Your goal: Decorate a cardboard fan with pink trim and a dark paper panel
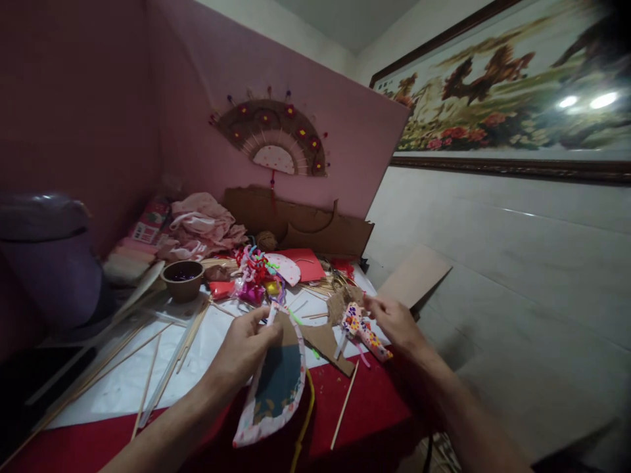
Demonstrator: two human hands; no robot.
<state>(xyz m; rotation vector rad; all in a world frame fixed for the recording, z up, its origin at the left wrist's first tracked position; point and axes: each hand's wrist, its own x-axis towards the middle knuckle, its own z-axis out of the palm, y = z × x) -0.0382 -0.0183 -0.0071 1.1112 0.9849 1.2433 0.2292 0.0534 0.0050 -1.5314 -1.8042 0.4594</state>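
My left hand (251, 335) pinches the upper left edge of a half-moon piece of cardboard (280, 371). Pink spotted fabric wraps the rim of this piece, and its middle is dark blue-green and brown. Over the right side of the table is my right hand (397, 323), fingers curled together; what they grip, if anything, I cannot make out. Just beside it lies a flower-patterned object (365, 334), shaped like a glue gun. A cut scrap of brown cardboard (325, 345) rests between the hands. A yellow cord (306, 420) hangs by the half-moon piece.
A decorated fan (276, 135) hangs on the pink board. Behind my hands are colourful pipe cleaners (254, 263), a spotted pink half-round piece (283, 268), red paper (305, 265) and a brown bowl (182, 279). Thin sticks (345, 404) lie about. A purple bin (54, 263) stands left.
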